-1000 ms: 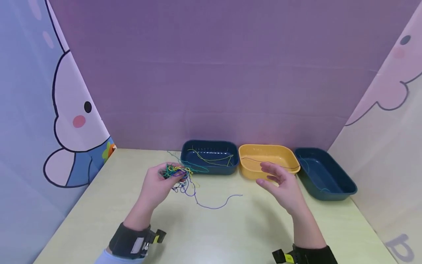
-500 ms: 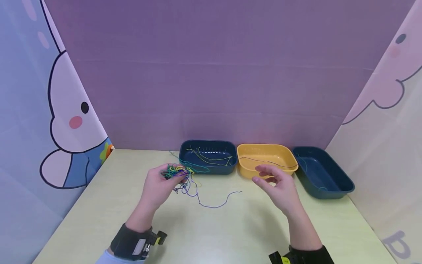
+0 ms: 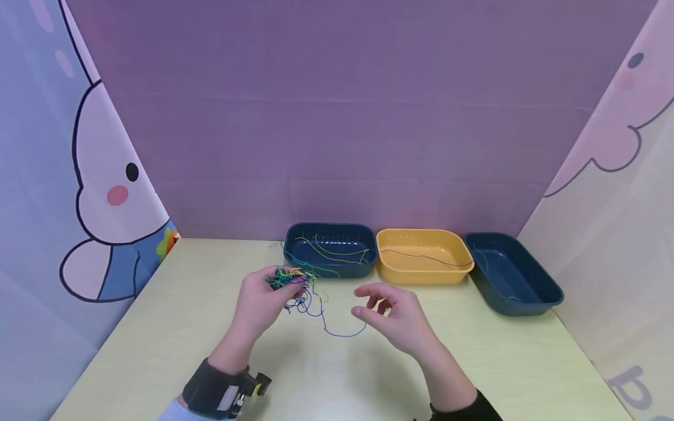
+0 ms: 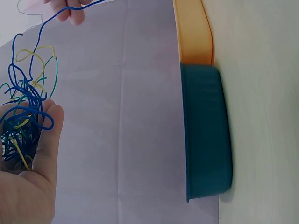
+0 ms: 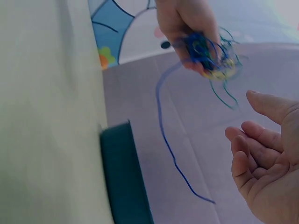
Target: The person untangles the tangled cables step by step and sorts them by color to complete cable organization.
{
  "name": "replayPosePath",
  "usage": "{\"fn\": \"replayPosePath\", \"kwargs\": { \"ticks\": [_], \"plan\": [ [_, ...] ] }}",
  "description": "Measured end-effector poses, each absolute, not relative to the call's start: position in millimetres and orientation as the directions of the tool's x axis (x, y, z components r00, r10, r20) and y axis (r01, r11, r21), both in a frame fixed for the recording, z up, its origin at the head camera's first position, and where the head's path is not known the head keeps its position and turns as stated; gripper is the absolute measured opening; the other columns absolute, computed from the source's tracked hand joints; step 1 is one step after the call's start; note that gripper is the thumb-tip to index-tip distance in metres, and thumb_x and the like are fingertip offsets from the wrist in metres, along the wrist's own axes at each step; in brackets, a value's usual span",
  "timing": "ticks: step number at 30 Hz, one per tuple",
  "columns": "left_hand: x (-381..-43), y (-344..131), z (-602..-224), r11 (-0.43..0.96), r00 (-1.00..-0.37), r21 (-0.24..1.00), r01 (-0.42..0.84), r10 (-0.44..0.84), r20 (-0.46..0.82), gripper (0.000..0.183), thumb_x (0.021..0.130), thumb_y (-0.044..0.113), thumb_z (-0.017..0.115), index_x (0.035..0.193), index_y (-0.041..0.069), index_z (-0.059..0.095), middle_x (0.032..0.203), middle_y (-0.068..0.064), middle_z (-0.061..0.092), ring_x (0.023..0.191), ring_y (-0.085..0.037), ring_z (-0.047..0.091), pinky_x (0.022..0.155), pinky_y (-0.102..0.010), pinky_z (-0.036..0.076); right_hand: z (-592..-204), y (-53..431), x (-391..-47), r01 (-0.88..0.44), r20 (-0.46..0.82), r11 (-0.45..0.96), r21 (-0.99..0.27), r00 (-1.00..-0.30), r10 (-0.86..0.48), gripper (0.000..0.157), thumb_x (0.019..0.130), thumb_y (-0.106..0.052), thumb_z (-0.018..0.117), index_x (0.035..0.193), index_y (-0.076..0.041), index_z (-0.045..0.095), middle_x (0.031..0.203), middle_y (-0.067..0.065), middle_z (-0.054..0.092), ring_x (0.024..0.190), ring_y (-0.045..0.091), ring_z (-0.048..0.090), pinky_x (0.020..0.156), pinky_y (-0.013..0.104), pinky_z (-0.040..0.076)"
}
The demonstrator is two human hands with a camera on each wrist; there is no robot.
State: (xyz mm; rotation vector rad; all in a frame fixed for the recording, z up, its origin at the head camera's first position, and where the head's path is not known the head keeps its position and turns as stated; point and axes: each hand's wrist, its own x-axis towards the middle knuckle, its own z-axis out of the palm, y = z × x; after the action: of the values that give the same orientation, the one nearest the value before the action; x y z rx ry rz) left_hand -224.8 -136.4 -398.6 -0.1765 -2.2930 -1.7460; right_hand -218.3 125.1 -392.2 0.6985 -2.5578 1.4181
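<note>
In the head view my left hand (image 3: 260,307) grips a tangle of thin strings (image 3: 292,278) in blue, green and yellow, raised above the table. A green loop stretches from the bundle across the front of the left basin. One long blue strand (image 3: 341,335) trails from the tangle toward my right hand (image 3: 397,318). The right hand's thumb and fingers are apart, loosely bent, with nothing between them. In the right wrist view the blue strand (image 5: 161,126) hangs with its free end beside the right hand (image 5: 271,158), not visibly touched.
Along the back of the pale table (image 3: 158,327) stand a dark blue basin (image 3: 330,271) with yellow strings, a yellow basin (image 3: 421,277) with a dark strand, and another dark blue basin (image 3: 526,308) with a green strand. A purple backdrop (image 3: 337,146) rises behind.
My right hand has moved left and down, away from the front of the yellow basin, toward the blue strand. The left hand, still holding the tangle, has shifted slightly right.
</note>
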Motion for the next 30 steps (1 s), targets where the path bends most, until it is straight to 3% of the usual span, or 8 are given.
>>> {"fn": "replayPosePath", "kwargs": {
  "ticks": [12, 21, 26, 30],
  "plan": [
    [-223.5, -134.6, -399.9, 0.279, -0.958, 0.924, 0.261, -0.043, 0.284, 0.031, 0.075, 0.042, 0.072, 0.090, 0.015, 0.065, 0.083, -0.004, 0.070, 0.074, -0.015, 0.065, 0.069, -0.030, 0.055, -420.6, 86.6, -209.3, -0.491, 0.269, 0.412, -0.767, -0.830, -0.489, 0.028, 0.077, -0.041, 0.071, 0.101, -0.029, 0.063, 0.090, -0.013, 0.065, 0.068, 0.010, 0.054, 0.056, 0.026, 0.048],
    [-222.9, -135.3, -399.4, 0.295, -0.956, 0.917, 0.269, -0.032, 0.290, 0.030, 0.077, 0.039, 0.072, 0.090, 0.013, 0.066, 0.082, -0.005, 0.070, 0.073, -0.015, 0.064, 0.068, -0.030, 0.055, -420.5, 79.8, -204.6, -0.469, 0.249, 0.405, -0.785, -0.837, -0.487, 0.008, 0.083, -0.031, 0.067, 0.089, -0.025, 0.067, 0.080, -0.009, 0.066, 0.066, 0.011, 0.055, 0.058, 0.024, 0.050],
    [-212.1, -131.6, -382.6, 0.305, -0.958, 0.916, 0.261, -0.036, 0.285, 0.020, 0.080, 0.027, 0.070, 0.090, 0.010, 0.065, 0.082, -0.007, 0.070, 0.074, -0.017, 0.064, 0.068, -0.030, 0.055, -408.8, 82.8, -200.7, -0.447, 0.247, 0.398, -0.801, -0.853, -0.460, 0.006, 0.084, -0.020, 0.066, 0.090, -0.018, 0.068, 0.081, -0.002, 0.068, 0.068, 0.013, 0.058, 0.060, 0.025, 0.052],
    [-203.2, -128.9, -367.4, 0.311, -0.959, 0.916, 0.253, -0.045, 0.280, 0.015, 0.081, 0.018, 0.070, 0.089, 0.006, 0.065, 0.081, -0.011, 0.069, 0.075, -0.018, 0.065, 0.069, -0.029, 0.055, -418.0, 90.3, -210.9, -0.475, 0.305, 0.400, -0.784, -0.856, -0.418, 0.007, 0.084, -0.025, 0.067, 0.089, -0.021, 0.068, 0.079, -0.008, 0.067, 0.068, 0.010, 0.058, 0.060, 0.025, 0.052]
  ]
}}
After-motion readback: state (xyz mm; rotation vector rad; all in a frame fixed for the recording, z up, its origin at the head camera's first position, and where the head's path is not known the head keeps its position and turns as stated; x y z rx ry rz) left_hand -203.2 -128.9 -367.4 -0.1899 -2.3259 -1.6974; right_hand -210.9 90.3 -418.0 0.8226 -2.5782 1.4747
